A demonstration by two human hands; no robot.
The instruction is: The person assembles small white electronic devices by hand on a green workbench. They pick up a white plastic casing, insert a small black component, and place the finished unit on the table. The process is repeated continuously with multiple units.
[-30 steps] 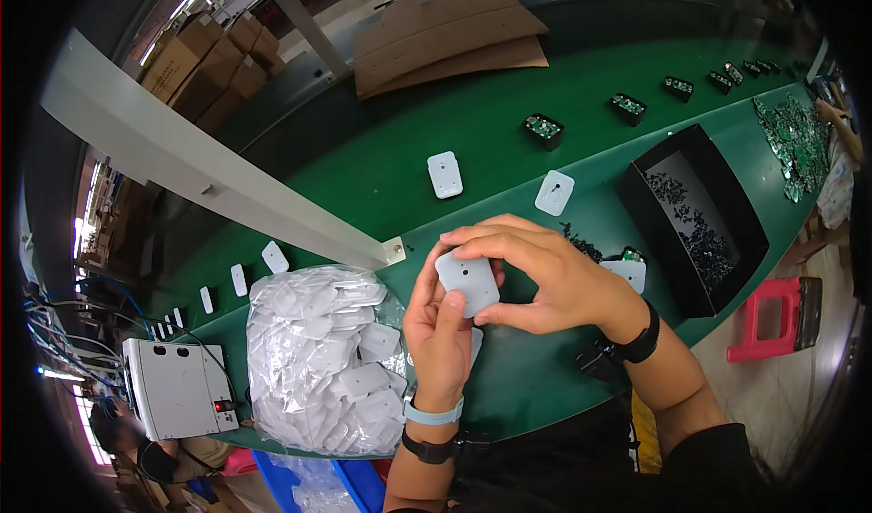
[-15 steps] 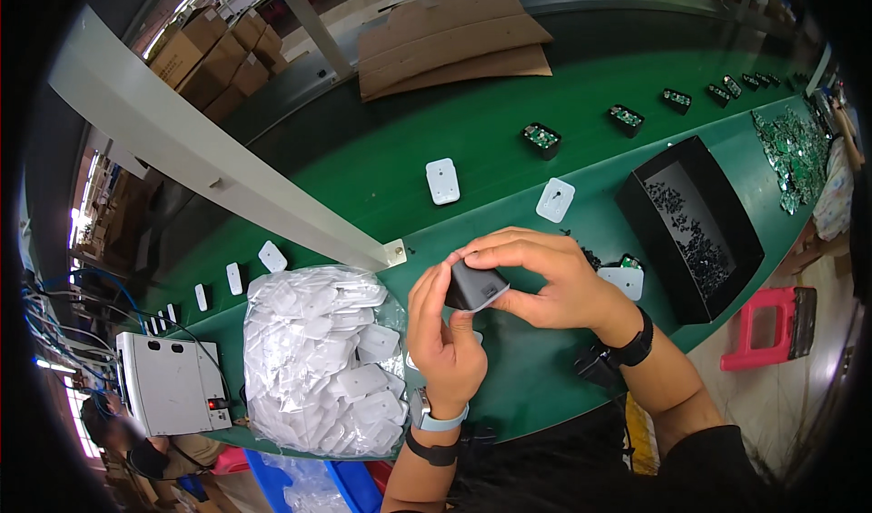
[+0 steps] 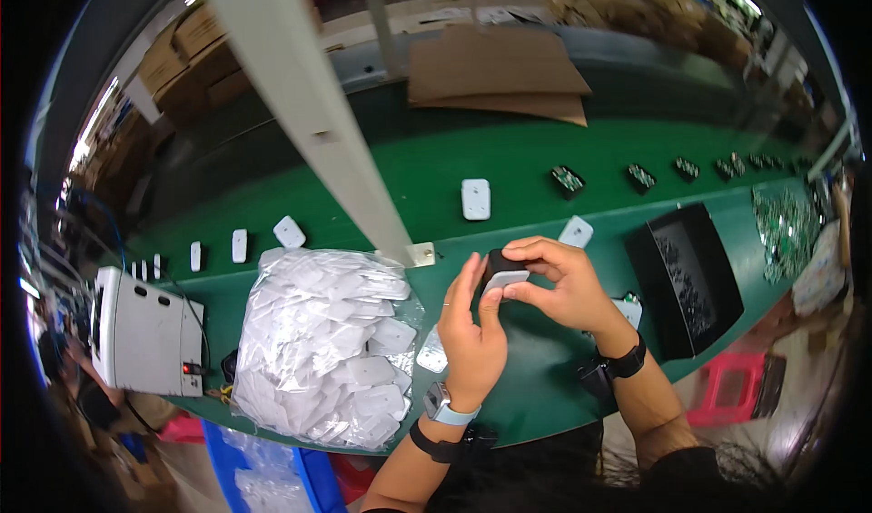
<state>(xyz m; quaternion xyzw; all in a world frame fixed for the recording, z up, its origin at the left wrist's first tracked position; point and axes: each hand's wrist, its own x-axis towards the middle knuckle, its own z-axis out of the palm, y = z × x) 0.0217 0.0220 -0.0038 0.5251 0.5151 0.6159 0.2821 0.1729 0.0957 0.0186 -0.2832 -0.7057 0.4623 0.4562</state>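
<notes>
Between my two hands is a small black plastic housing (image 3: 497, 264) with a white cover plate (image 3: 507, 279) on its near side. My left hand (image 3: 475, 345) presses against its left side, fingers upright and thumb below. My right hand (image 3: 570, 288) grips it from the right, its fingers over the top and thumb at the white plate. Below my left fingers, a loose white plate (image 3: 432, 353) lies on the green bench. Another white plate (image 3: 576, 231) rests just beyond my right hand, and one more (image 3: 629, 310) is partly hidden by my right wrist.
A clear bag heaped with white plates (image 3: 313, 340) stands to the left. At right sits a black tray (image 3: 643, 272) of small dark parts, with green circuit boards (image 3: 783, 236) beyond. Along the green belt (image 3: 381, 181) stand housings with boards. A metal post (image 3: 309, 104) rises ahead.
The housing has turned so that its white plate faces nearer me. My hands have shifted slightly right, still on it. The whole view has swung, so the bench things sit differently in the picture.
</notes>
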